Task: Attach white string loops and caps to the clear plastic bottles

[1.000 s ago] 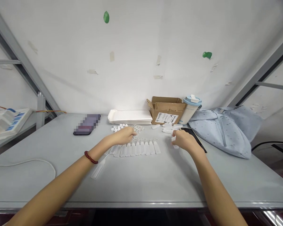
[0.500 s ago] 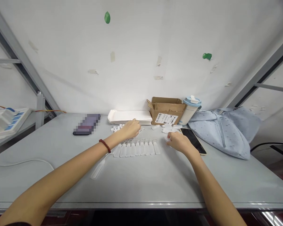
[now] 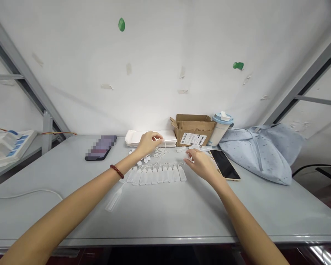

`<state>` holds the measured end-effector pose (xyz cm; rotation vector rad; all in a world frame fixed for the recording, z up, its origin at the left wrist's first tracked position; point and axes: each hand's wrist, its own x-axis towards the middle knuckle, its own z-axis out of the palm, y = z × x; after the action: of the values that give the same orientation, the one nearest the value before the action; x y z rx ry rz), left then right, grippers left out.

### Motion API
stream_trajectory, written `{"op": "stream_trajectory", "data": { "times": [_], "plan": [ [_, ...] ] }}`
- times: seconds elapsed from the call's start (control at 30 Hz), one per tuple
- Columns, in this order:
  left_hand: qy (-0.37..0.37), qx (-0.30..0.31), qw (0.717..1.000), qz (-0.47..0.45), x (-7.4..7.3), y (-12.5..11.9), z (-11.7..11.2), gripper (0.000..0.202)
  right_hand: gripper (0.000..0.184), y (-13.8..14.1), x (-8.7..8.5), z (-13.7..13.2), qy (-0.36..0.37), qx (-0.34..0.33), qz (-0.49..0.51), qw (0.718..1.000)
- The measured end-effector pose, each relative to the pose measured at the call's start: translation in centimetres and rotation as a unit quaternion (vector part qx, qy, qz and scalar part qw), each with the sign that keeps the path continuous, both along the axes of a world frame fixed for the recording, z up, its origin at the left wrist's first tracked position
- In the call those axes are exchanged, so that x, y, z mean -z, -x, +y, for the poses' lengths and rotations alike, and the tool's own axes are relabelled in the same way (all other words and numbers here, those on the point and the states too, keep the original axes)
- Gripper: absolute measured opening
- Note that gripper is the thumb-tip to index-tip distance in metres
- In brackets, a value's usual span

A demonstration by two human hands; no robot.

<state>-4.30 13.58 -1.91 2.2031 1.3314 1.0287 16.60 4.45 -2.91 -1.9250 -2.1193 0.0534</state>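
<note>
My left hand (image 3: 150,143) is raised a little over a heap of white strings (image 3: 160,152), thumb and finger pinched on a white string (image 3: 164,144) that hangs from them. Small white caps (image 3: 146,159) lie under its wrist. My right hand (image 3: 200,163) hovers close to the table, fingers curled and thumb bent toward them; whatever is between the fingertips is too pale to make out. Behind it lie loose clear plastic pieces (image 3: 181,149). A row of several translucent plastic tags with string loops (image 3: 160,175) lies in front of both hands.
One longer clear tube (image 3: 114,198) lies apart at front left. White flat boxes (image 3: 132,138), an open cardboard box (image 3: 194,129) and a blue-lidded cup (image 3: 220,129) line the wall. Phones lie left (image 3: 100,147) and right (image 3: 224,163), beside a blue cloth bag (image 3: 262,152).
My left hand has risen from the string heap with a white string pinched in it. My right hand has shifted slightly left, away from the loose pieces.
</note>
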Motion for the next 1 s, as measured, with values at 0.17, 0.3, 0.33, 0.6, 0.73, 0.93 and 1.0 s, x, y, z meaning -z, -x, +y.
{"op": "stream_trajectory", "data": {
  "times": [0.17, 0.3, 0.33, 0.6, 0.73, 0.93, 1.0],
  "plan": [
    [0.142, -0.013, 0.97, -0.198, -0.5, 1.8, -3.2, 0.022, 0.021, 1.3, 0.9, -0.4, -0.064, -0.084, 0.04, 0.994],
    [0.227, 0.008, 0.935, -0.274, -0.1, 3.6, -5.7, 0.024, 0.022, 2.7, 1.9, -1.1, -0.108, -0.173, 0.042, 0.978],
    [0.241, 0.012, 0.925, -0.293, 0.1, 4.0, -6.2, 0.024, 0.023, 3.1, 2.1, -1.4, -0.118, -0.194, 0.045, 0.973],
    [0.306, 0.115, 0.912, -0.248, 0.9, 3.9, -8.2, 0.019, 0.025, 5.1, 3.0, -2.4, -0.164, -0.268, 0.084, 0.946],
    [0.314, 0.127, 0.913, -0.229, 1.1, 3.5, -8.5, 0.021, 0.024, 5.1, 3.1, -2.4, -0.177, -0.271, 0.09, 0.942],
    [0.291, 0.133, 0.925, -0.207, 1.1, 3.4, -8.5, 0.025, 0.025, 4.9, 3.3, -2.4, -0.185, -0.275, 0.085, 0.94],
    [0.277, 0.133, 0.933, -0.186, 1.1, 3.4, -8.5, 0.025, 0.024, 5.0, 3.3, -2.5, -0.184, -0.278, 0.087, 0.939]
  ]
}}
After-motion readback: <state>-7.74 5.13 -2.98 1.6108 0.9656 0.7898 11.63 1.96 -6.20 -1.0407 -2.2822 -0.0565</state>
